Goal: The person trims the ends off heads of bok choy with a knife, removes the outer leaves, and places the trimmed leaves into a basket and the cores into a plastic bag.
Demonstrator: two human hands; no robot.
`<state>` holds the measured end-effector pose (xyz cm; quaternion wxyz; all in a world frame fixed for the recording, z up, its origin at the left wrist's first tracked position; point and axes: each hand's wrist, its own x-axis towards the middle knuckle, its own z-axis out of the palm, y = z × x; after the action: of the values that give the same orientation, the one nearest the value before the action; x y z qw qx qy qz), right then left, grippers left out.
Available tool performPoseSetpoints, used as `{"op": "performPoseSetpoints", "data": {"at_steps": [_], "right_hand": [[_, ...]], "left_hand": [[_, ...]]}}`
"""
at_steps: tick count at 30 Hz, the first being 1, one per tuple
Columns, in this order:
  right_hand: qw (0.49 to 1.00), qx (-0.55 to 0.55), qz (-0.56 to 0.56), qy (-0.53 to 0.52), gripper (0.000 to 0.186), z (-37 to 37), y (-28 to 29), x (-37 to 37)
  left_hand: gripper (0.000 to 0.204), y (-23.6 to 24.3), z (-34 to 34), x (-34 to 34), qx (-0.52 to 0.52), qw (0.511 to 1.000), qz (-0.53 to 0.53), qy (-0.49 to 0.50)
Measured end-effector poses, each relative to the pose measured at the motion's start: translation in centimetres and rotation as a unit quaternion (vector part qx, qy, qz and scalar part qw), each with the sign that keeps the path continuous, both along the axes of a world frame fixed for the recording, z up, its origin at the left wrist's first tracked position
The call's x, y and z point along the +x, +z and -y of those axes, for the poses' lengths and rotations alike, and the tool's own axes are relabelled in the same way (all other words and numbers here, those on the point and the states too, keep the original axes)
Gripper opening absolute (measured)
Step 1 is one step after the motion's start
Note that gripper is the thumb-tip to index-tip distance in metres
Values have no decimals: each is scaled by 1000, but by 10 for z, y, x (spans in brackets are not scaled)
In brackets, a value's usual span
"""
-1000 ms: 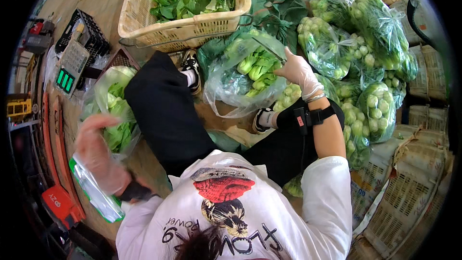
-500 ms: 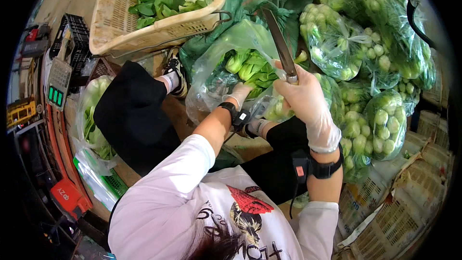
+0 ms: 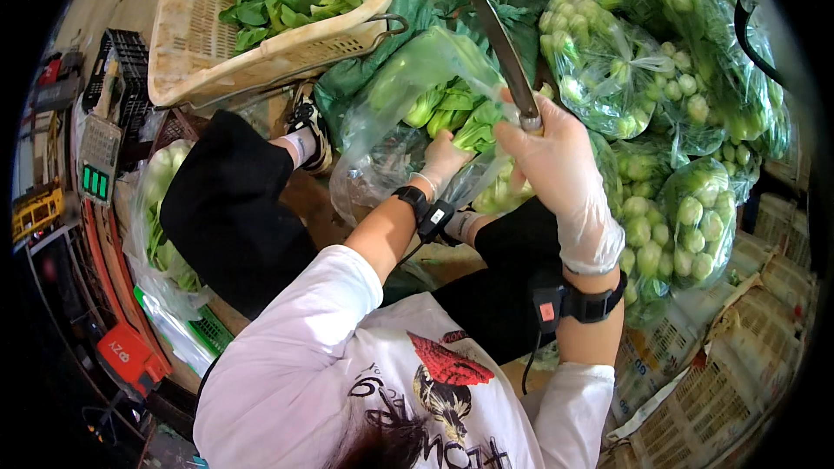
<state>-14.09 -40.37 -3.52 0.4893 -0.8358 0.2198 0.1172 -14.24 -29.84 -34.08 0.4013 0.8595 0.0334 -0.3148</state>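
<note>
My right hand (image 3: 556, 161), in a thin clear glove, is closed round the handle of a long-bladed knife (image 3: 506, 50), its blade pointing up and away. My gloved left hand (image 3: 443, 161) reaches into the mouth of a clear plastic bag (image 3: 356, 152). Its fingers are closed on a head of bok choy (image 3: 476, 128), partly hidden by the leaves. More green heads lie just beyond those fingers inside the bag. The knife blade stands above and to the right of the bag, apart from the greens held in my left hand.
A cream plastic crate (image 3: 261, 69) of loose leafy greens stands at the far left. Filled bags of bok choy (image 3: 599, 61) are piled on the right. A digital scale (image 3: 100, 156) and another bag of greens (image 3: 165, 217) are at left. Stacked printed sacks (image 3: 721, 382) lie at lower right.
My left hand has moved slightly up and right within the bag, and more of it shows against the bok choy. My right hand still holds the knife, almost unmoved. The view has shifted a little.
</note>
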Motion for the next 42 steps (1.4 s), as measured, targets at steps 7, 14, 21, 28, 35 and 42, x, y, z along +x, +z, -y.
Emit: {"op": "performPoseSetpoints", "data": {"at_steps": [7, 14, 21, 28, 35, 42], "right_hand": [[969, -211, 122, 25, 48, -13, 5, 26], [964, 217, 122, 89, 41, -81, 39, 23], [895, 402, 187, 42, 32, -133, 41, 32], [917, 327, 230, 4, 34, -153, 32, 61], [917, 219, 318, 104, 56, -163, 38, 76], [950, 181, 209, 142, 49, -185, 43, 83]], "left_hand": [[55, 135, -110, 44, -11, 977, 206, -57], [78, 339, -175, 46, -97, 928, 325, -156], [81, 345, -201, 101, -421, 897, 133, -19], [60, 360, -202, 117, -305, 921, 233, -70], [57, 360, -232, 135, -311, 940, 97, -103], [57, 357, -271, 147, -254, 955, -4, -153]]}}
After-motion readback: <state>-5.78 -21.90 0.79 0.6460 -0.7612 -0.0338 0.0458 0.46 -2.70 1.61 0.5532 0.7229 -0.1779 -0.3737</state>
